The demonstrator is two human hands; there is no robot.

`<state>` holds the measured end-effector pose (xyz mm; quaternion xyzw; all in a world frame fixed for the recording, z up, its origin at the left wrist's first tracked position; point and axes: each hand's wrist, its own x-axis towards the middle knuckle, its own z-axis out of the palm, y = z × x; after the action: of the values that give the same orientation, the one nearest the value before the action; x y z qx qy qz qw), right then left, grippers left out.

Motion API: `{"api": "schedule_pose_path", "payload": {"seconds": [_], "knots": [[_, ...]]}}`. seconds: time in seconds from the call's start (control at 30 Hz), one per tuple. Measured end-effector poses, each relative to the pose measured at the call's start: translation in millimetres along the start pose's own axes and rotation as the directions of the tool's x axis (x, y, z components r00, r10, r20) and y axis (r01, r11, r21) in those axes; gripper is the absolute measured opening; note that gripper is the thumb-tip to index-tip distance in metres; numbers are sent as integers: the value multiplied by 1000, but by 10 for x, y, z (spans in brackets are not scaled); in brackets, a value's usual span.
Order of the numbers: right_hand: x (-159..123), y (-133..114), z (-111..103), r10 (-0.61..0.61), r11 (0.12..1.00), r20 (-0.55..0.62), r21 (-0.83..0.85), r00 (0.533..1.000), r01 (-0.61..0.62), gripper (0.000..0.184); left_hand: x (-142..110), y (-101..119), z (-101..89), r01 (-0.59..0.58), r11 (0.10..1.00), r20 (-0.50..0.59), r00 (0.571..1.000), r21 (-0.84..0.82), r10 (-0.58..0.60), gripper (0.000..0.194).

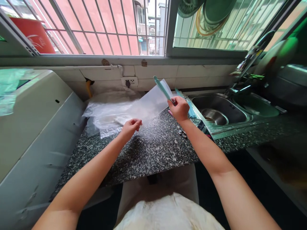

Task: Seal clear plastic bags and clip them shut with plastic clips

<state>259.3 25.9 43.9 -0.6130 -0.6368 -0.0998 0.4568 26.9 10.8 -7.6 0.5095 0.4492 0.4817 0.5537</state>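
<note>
A translucent plastic bag (151,101) stretches between my two hands above the speckled counter. My left hand (131,127) is closed in a pinch at the bag's lower left edge. My right hand (179,108) is closed around the lower end of a long teal plastic strip (161,88) with a rounded tip. The strip slants up to the left, over the bag's right edge; whether my right fingers also grip the bag, I cannot tell. More crumpled clear bags (107,108) lie on the counter beyond my left hand. Other teal strips (191,110) lie behind my right hand.
At right are a steel sink (240,113) with a metal bowl (214,116) inside and a faucet (247,64). A large white appliance (40,127) stands at left. Small metallic items (182,133) lie by my right forearm. A wall socket (129,81) sits behind the bags.
</note>
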Motion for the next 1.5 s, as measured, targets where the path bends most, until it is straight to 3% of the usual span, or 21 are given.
{"api": "schedule_pose_path", "payload": {"seconds": [0.13, 0.37, 0.5, 0.63, 0.83, 1.0, 1.3, 1.5], "knots": [[132, 134, -124, 7, 1000, 9, -23, 1000, -7, 24, 149, 69, 167, -29, 999, 73, 997, 28, 27, 40], [505, 523, -304, 134, 976, 92, -183, 987, -115, 24, 603, 300, 603, -95, 983, 19, 995, 159, 94, 27], [716, 805, -296, 135, 980, 121, -163, 983, -115, 23, 904, 391, 823, -97, 977, 33, 995, 190, 93, 21], [904, 1031, -223, 162, 964, 147, -233, 976, -125, 19, 1229, 312, 968, -105, 949, 21, 994, 298, 103, 18], [1111, 1243, -28, 245, 917, 245, -372, 938, -142, 13, 1704, 122, 1042, -204, 824, 39, 975, 528, 217, 18], [1217, 1347, 117, 310, 893, 315, -421, 897, -161, 17, 1909, 45, 1055, -210, 738, 15, 965, 642, 262, 25], [1338, 1548, 357, 378, 861, 362, -476, 852, -179, 18, 2159, -148, 1122, -148, 698, -12, 976, 701, 219, 21], [1399, 1683, 517, 439, 836, 398, -511, 806, -203, 19, 2270, -203, 1158, -92, 617, 1, 989, 782, 147, 23]]}}
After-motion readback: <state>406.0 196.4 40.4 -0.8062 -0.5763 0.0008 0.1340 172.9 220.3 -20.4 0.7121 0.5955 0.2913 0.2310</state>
